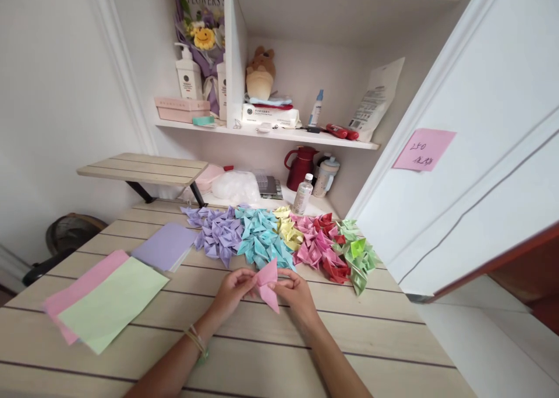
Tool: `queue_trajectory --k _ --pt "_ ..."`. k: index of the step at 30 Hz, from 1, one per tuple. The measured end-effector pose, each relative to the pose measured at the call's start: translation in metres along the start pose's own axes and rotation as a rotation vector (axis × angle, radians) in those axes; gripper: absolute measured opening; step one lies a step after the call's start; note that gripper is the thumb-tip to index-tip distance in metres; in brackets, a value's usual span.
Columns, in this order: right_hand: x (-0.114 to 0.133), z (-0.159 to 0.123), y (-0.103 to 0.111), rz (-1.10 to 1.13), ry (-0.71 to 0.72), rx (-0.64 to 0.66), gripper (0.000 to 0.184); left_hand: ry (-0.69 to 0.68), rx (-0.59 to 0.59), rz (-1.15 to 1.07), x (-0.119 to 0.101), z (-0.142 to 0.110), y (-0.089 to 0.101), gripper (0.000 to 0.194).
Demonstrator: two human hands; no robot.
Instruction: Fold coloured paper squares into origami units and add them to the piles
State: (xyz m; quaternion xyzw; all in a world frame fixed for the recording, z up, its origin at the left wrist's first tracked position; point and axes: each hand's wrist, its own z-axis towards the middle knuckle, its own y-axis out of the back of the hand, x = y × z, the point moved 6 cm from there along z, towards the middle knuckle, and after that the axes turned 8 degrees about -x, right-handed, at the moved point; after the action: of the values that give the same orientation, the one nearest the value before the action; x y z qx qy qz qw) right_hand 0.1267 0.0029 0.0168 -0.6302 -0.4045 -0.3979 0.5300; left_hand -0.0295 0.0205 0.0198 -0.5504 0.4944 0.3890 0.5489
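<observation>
Both my hands meet over the wooden table (358, 334) and pinch a folded pink paper piece (267, 282). My left hand (233, 290) grips its left side with fingers closed. From the right, my right hand (296, 290) holds the other side, fingers closed too. The pink piece points down toward me. Just beyond it lies a row of folded paper pieces in piles: purple (216, 232), blue (262, 240), yellow (288, 226), pink (312, 243), red (334, 264) and green (360, 252).
Flat sheets lie at the left: pink (82, 287), light green (111, 305) and a purple stack (166, 245). A small raised wooden shelf (144, 168) stands at the back left. A water bottle (302, 194), red jug (300, 166) and shelf clutter sit behind. A white door (480, 153) with a pink note (423, 148) is at right.
</observation>
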Motion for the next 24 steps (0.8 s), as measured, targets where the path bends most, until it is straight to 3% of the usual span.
queue_trajectory --k 5,9,15,20,24 --pt "-0.007 -0.007 -0.007 0.188 -0.132 0.063 0.029 0.043 0.025 -0.04 0.008 -0.001 -0.004 0.037" --pt "-0.006 -0.009 -0.011 0.179 -0.139 0.076 0.028 0.057 0.028 -0.056 0.01 -0.001 -0.004 0.039" --pt "0.009 -0.008 -0.012 -0.199 0.154 0.137 0.019 0.054 0.008 -0.001 0.011 0.001 0.0 0.033" --pt "0.025 -0.011 -0.009 -0.476 0.488 0.066 0.022 0.043 0.005 0.025 0.008 0.001 -0.001 0.032" --pt "0.031 -0.012 -0.007 -0.475 0.506 0.076 0.029 0.079 0.016 0.028 0.007 -0.001 -0.001 0.035"
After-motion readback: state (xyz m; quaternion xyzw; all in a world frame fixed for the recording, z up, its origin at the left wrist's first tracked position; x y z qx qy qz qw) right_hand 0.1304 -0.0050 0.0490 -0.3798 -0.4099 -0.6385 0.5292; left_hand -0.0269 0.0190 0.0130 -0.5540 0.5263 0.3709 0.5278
